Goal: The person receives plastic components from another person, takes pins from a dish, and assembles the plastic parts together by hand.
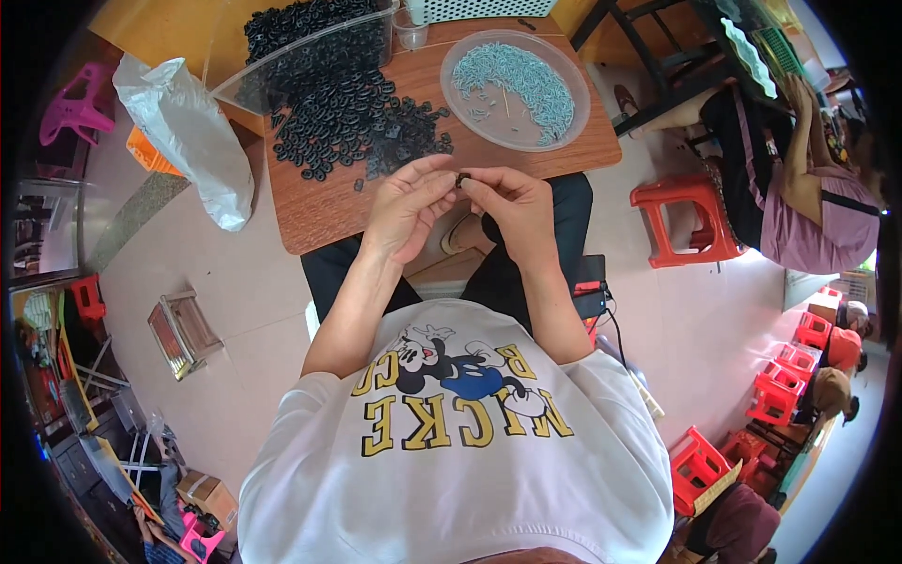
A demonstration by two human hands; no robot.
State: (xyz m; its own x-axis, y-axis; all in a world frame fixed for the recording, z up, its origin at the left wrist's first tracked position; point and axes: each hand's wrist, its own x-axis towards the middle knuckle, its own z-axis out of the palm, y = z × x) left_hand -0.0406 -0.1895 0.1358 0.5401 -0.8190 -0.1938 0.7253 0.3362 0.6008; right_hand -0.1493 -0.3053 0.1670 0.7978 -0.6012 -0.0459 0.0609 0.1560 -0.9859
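Just off the table's near edge, my two hands meet over a small black part (461,180). My left hand (406,209) is closed, its thumb and forefinger pinching at one side of the part. From the other side my right hand (519,209) grips it between thumb and forefinger. Fingers cover much of the part, so its exact shape is hidden. Beyond my left hand spreads a heap of small black oval parts (329,132), with flatter dark pieces (404,136) at its right edge. A round clear tray (447,101) beyond my right hand holds small pale-blue pieces (554,99).
The brown wooden table (301,211) also bears a clear bin (272,68), a clear cup (411,36) and a white perforated basket (484,9). A white plastic bag (193,141) hangs at left. To the right are a red stool (691,221) and a seated person (813,211).
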